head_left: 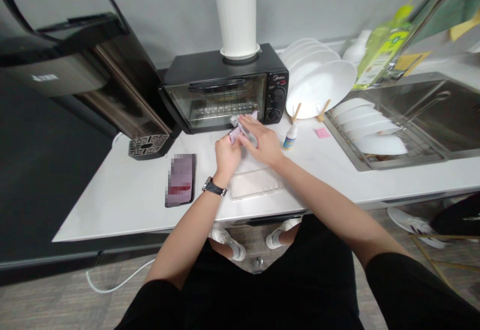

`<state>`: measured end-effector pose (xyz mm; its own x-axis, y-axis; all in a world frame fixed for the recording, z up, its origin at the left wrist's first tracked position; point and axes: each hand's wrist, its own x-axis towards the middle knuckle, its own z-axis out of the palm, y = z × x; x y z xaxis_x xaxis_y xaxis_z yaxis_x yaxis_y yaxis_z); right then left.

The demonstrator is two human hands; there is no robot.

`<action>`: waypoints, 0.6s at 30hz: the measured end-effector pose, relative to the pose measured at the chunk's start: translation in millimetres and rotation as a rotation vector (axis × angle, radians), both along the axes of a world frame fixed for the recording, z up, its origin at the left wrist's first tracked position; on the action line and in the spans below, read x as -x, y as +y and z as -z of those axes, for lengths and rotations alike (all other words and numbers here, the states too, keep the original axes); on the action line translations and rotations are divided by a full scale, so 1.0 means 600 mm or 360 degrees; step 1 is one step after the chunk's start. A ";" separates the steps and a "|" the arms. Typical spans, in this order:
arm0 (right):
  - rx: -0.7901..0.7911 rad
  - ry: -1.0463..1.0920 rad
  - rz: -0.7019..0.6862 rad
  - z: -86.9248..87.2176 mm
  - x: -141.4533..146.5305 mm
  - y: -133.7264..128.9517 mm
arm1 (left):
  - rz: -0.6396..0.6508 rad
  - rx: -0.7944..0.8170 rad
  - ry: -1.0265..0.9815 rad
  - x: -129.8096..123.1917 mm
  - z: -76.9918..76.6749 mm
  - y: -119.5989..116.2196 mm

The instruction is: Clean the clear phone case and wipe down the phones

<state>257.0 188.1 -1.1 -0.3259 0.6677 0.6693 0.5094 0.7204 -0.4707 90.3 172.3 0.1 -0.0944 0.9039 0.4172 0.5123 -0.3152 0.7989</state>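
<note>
My left hand, with a watch on the wrist, is closed round a thin pinkish phone-like object above the white counter. My right hand lies over that object, its fingers together, with a pale cloth or tissue pressed against it. Much of the object is hidden by my hands. Below them a clear phone case lies on the counter. Just right of my right hand stands a small white bottle with a blue and yellow label. Left of my left wrist lies a phone.
A black toaster oven stands behind my hands, with a white cup on top. At the left is a tall dispenser. White plates, a pink note and a sink are to the right. Another person's shoe shows at lower right.
</note>
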 end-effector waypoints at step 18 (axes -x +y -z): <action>0.0101 0.0012 0.0442 -0.006 -0.017 0.016 | 0.0028 0.0052 0.0096 -0.009 -0.009 -0.010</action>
<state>267.5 197.9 2.4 -0.1196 0.7714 0.6250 0.6793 0.5227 -0.5151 95.4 166.6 5.8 -0.0541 0.9185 0.3917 0.5545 -0.2985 0.7768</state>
